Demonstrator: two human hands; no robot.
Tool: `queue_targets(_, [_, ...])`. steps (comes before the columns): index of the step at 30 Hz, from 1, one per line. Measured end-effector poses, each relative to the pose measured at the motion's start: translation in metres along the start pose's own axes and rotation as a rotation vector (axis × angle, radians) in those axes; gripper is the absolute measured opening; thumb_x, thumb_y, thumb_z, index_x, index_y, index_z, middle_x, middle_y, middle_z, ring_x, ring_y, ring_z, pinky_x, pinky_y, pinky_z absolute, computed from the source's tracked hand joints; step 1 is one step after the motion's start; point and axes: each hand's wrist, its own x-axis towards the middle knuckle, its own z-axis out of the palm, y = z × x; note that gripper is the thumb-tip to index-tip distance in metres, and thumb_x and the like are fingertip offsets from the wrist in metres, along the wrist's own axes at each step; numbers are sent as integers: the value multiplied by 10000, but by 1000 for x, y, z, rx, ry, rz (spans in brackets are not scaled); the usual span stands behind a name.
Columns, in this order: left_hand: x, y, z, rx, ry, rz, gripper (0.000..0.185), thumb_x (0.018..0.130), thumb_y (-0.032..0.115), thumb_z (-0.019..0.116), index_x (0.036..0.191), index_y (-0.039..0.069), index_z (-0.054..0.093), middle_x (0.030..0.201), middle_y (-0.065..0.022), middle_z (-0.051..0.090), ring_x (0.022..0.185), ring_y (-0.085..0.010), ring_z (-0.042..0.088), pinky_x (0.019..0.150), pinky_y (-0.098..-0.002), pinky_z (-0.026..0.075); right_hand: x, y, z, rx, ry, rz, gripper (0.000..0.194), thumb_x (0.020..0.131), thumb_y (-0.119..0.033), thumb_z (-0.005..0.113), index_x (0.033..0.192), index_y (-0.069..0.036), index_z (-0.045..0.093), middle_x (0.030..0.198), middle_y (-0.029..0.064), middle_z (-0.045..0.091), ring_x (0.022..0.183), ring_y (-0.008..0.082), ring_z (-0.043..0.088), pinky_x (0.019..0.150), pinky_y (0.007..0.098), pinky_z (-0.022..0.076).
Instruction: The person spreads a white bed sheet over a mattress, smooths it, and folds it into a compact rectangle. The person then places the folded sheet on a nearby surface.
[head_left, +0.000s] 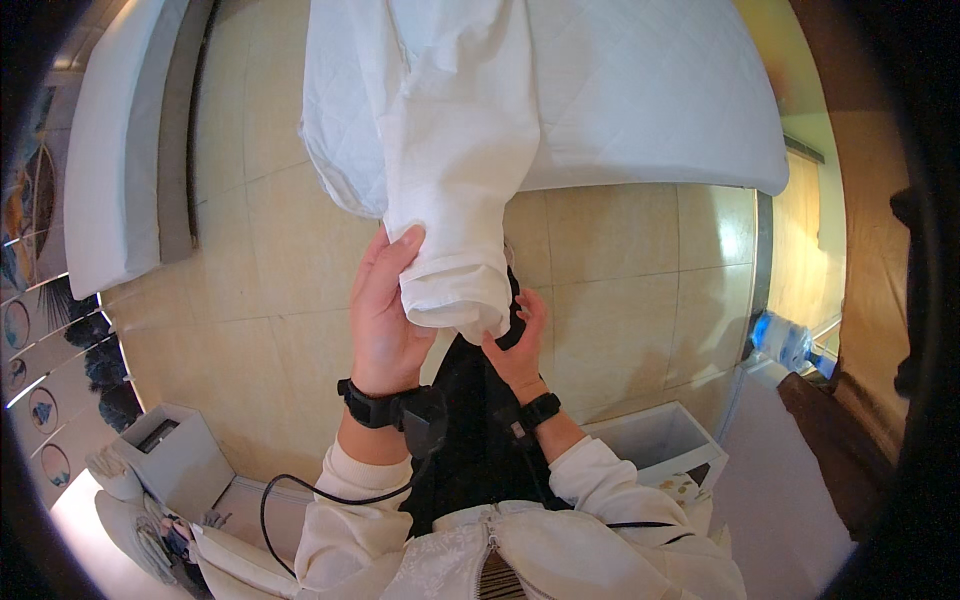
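A long white fabric tube of a garment (465, 157), seemingly a trouser leg or sleeve, stretches from a bed down towards me. Its near end has a folded, rolled-up cuff (459, 289) that hangs past the bed's edge. My left hand (390, 307) grips the left side just above the cuff, thumb on top and fingers underneath. At the cuff's lower right edge, my right hand (521, 345) has its thumb touching the cloth, while the other fingers stand apart from it. The garment's far end runs out of view at the top.
The bed with a white quilted cover (645, 105) lies ahead. Another white padded piece of furniture (112, 157) stands left across the tiled floor (600, 240). Low at right is a white open-topped box or drawer (652, 442); beyond it, a blue water jug (784, 339). A black cable (330, 495) loops at my left arm.
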Motion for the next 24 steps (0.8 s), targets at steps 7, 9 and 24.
queue_targets(7, [4, -1, 3, -1, -13, 2, 357, 895, 142, 495, 1215, -12, 454, 1097, -98, 582, 955, -174, 586, 814, -305, 472, 3, -5, 1, -5, 6, -58, 722, 670, -135, 698, 1290, -38, 341, 1211, 156, 408, 1066, 287, 448, 857, 362, 407])
queue_targets(9, [5, 0, 3, 6, -1, 1, 355, 895, 144, 497, 1212, -10, 458, 1094, -97, 583, 950, -173, 587, 811, -303, 473, 2, -3, 1, 16, 13, -56, 602, 721, -128, 642, 1255, -24, 383, 1187, 157, 433, 1048, 287, 461, 850, 349, 411])
queue_targets(24, [1, -10, 9, 85, 23, -28, 380, 890, 148, 510, 1224, -23, 445, 1095, -90, 577, 968, -158, 564, 836, -294, 445, 0, 15, 26, 780, 88, 499, 402, 896, -73, 463, 1287, -20, 390, 1219, 66, 495, 1131, 179, 469, 964, 296, 370])
